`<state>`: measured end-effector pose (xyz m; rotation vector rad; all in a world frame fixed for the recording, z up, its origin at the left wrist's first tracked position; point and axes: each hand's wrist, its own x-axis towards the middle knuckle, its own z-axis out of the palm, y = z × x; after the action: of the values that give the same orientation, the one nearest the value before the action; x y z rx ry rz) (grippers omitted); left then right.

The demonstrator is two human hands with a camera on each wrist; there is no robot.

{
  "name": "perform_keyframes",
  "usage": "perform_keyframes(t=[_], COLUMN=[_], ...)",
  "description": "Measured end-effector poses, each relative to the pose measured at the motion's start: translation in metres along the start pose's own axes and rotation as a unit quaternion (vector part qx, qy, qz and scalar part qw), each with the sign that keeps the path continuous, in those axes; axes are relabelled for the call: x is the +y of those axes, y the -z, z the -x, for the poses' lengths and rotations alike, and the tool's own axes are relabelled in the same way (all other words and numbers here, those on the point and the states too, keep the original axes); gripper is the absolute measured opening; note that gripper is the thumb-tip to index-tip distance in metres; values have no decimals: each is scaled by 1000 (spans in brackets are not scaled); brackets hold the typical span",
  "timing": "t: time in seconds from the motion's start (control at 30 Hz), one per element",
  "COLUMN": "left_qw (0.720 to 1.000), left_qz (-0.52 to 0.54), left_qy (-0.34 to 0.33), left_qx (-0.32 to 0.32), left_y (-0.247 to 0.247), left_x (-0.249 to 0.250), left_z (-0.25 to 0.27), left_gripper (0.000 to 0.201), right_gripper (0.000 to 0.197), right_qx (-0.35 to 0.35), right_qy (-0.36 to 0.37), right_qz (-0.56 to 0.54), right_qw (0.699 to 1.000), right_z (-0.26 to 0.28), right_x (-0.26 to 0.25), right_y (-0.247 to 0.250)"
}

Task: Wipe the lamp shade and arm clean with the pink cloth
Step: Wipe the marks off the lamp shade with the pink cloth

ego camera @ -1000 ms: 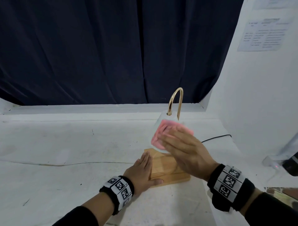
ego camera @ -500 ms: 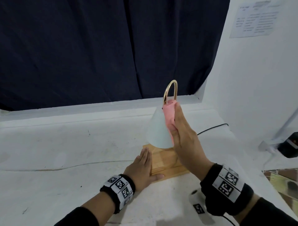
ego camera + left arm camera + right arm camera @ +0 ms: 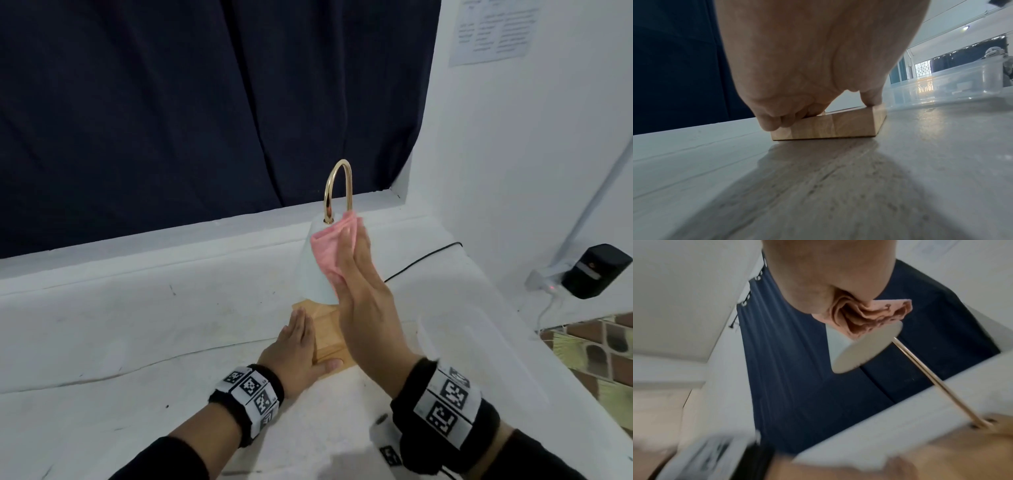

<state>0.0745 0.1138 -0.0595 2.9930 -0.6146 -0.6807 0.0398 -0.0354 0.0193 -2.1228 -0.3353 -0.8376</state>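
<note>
The lamp stands on the white table (image 3: 137,342): white cone shade (image 3: 313,274), curved gold arm (image 3: 339,181), wooden base (image 3: 329,346). My right hand (image 3: 359,284) stands on edge with straight fingers and presses the pink cloth (image 3: 327,253) against the shade's upper right side. In the right wrist view the bunched pink cloth (image 3: 865,316) lies between my palm and the shade (image 3: 859,350), with the gold arm (image 3: 931,378) running down to the base. My left hand (image 3: 298,346) rests flat on the base's left part. In the left wrist view the fingertips (image 3: 777,123) sit on the wooden base (image 3: 830,128).
A black cable (image 3: 424,255) runs from behind the lamp toward a black plug block (image 3: 596,270) at the right wall. A clear plastic box (image 3: 941,84) sits just right of the base. A dark curtain hangs behind the table's raised back ledge (image 3: 205,236).
My right hand has swept the cloth from the front of the shade round to its right side and up toward the top. The left hand has stayed on the base.
</note>
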Motion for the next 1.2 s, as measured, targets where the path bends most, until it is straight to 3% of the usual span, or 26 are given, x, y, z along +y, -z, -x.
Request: perform_keyframes(t=[0.07,0.17,0.27,0.43,0.57,0.73,0.87,1.07,1.2], left_qw=[1000,1000,1000,1000,1000,1000,1000,1000,1000], left_qz=[7,12,2,-1,0,4,-3,-16,-18], left_qy=[0,5,7,4,2,0,5,4,1], left_qx=[-1,11,16,16,13,9,10,10,9], left_y=[-1,-5,-6,-6,-7,-6,-7,-5,-3], left_x=[-1,-1,0,0,-1,0,1,3,3], left_z=[-1,-4,-6,-7,-9,-7,-10,-9,-8], left_gripper=[107,108,108,109,108,108,109,109,107], right_gripper=[60,49,42,44,50,52,44,41,46], right_qx=[15,25,7,12,39,66,39,38,67], right_qy=[-3,-106,-186,-246,-180,-73,-154,-248,-195], right_qz=[-42,-136,-151,-117,-91,-90,-162,-174,-182], right_qw=[999,985,971,962,979,991,974,952,961], right_z=[-18,-38,-34,0,16,-13,-38,-10,8], right_x=[-5,-3,7,14,2,-9,0,21,5], right_y=[-1,7,10,14,8,0,8,10,8])
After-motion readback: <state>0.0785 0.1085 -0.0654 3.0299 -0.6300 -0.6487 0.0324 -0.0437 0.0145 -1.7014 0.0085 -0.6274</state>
